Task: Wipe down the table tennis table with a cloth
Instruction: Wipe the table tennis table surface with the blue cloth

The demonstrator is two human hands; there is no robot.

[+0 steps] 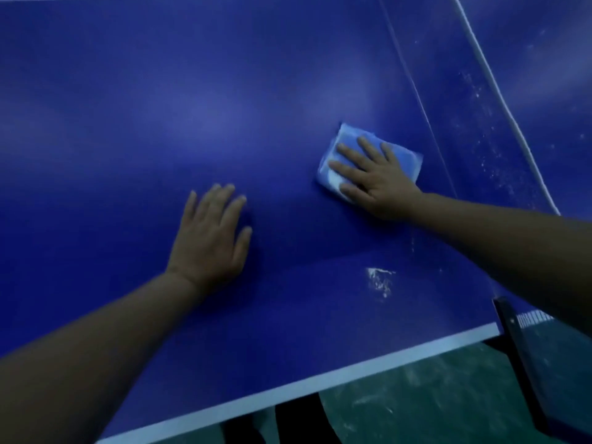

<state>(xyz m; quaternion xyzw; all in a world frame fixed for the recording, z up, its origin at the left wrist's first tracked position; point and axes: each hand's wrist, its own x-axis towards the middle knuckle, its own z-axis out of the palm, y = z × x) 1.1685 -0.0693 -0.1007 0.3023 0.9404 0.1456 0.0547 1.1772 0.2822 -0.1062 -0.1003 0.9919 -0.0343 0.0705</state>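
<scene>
Your right hand point(374, 177) presses the one folded cloth point(368, 158) flat, fingers straight and spread, toward the table's point(128, 91) right side by the net point(499, 91). Your left hand point(209, 238) lies open on bare blue, probably bracing your lean. One white smear point(380, 281) waits near the front edge, plus specks by the net.

Floor point(432, 395) under there is dark green and pretty scuffed, whitish streaks all over it. Black post point(525, 363) stands at the lower right corner. Lighting's dim, with a bluish cast over everything.
</scene>
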